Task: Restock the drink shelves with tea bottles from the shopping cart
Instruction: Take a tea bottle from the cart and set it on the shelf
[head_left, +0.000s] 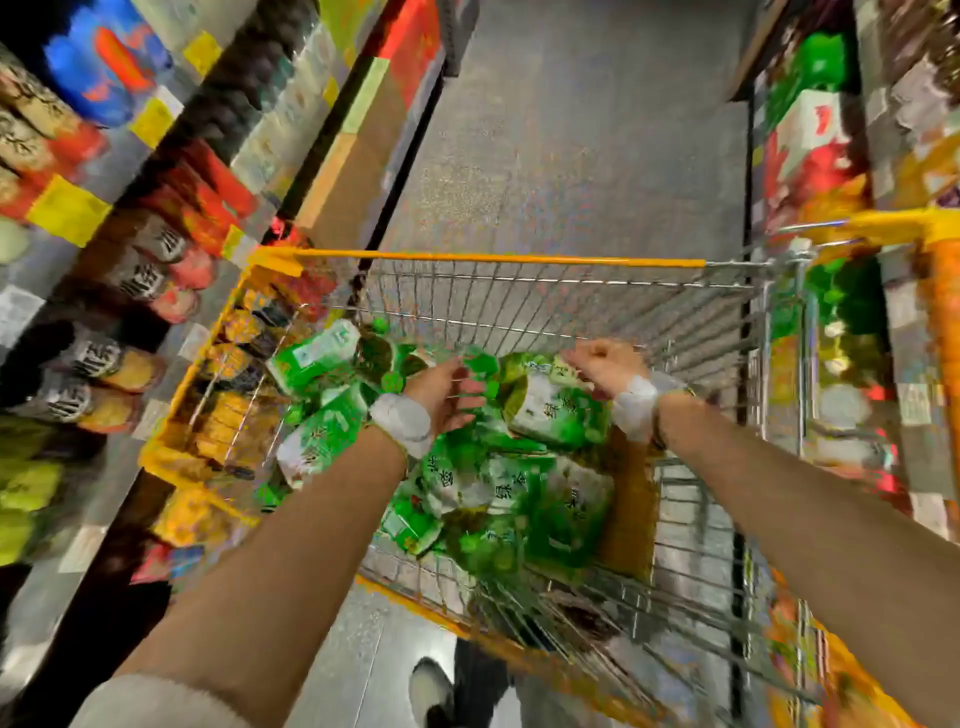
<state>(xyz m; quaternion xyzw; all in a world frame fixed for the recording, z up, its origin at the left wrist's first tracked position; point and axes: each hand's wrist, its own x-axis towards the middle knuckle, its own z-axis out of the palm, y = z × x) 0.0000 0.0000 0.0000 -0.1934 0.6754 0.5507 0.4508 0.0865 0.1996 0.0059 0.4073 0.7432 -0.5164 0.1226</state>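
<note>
Both hands are reaching down into the cart (483, 258), w/ the tea bottles (498, 467) lying heaped on their sides across its floor, green labels up. The left hand (447, 395) is hovering over the middle of the heap, fingers loosely curled toward a green cap just beyond the fingertips; too blurred to tell if it's gripping anything yet. The right hand (605, 366) is sitting nearer the cart's far wall, fingers curled tight, seemingly around nothing, tho blur makes that unsure. Key relation: a bottle (558, 415) is lying btwn the two hands, its long axis running from the far side toward the near right corner, cap end closest to the left hand. So the left looks better placed for the next grab. Room-wise, the far half of the cart is showing bare wire, the rim is open above, and the drink shelves (119, 291) are running close along the cart's left edge.
</note>
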